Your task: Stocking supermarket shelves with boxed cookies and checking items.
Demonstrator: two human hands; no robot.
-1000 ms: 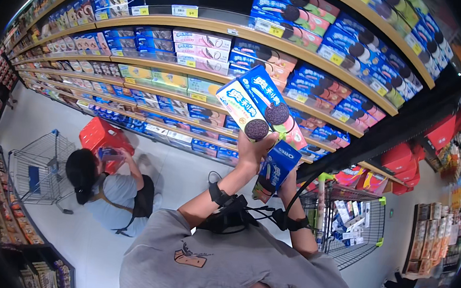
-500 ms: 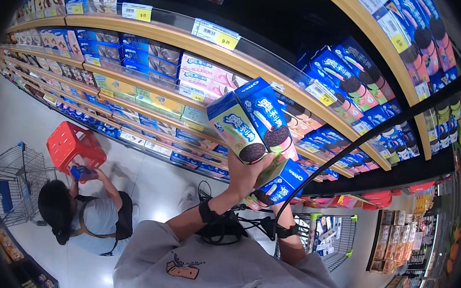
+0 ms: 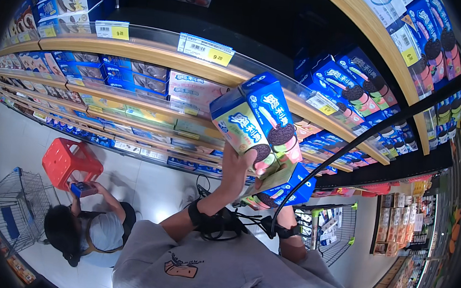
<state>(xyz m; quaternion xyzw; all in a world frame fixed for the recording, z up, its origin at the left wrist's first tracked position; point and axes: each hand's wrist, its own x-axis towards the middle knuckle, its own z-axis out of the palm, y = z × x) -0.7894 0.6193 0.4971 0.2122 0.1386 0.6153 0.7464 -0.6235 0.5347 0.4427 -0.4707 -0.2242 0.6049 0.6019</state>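
My left hand (image 3: pixel 234 169) is closed round the near lower end of two cookie boxes, its thumb on their printed side. One is a green-and-blue cookie box (image 3: pixel 243 127); pressed against it is a blue-and-pink cookie box (image 3: pixel 276 118). Both are tilted in front of the shelf. Just below them, more blue-and-green cookie boxes (image 3: pixel 294 183) lie at a slant over my right hand (image 3: pixel 286 217). Those boxes hide its fingers, but it appears to hold them from beneath.
A price-tagged shelf edge (image 3: pixel 139 54) runs behind the boxes, with similar cookie boxes (image 3: pixel 351 80) at right. A black cable (image 3: pixel 345 148) crosses in front. Lower left are a red stool (image 3: pixel 70 163), a person (image 3: pixel 97 225) holding a blue box, and a cart (image 3: pixel 19 208); another cart (image 3: pixel 338 230) stands right.
The view has shifted nearer the shelf. My left hand has moved slightly left with its two boxes, and the lower boxes have shifted a little right and show more of their side.
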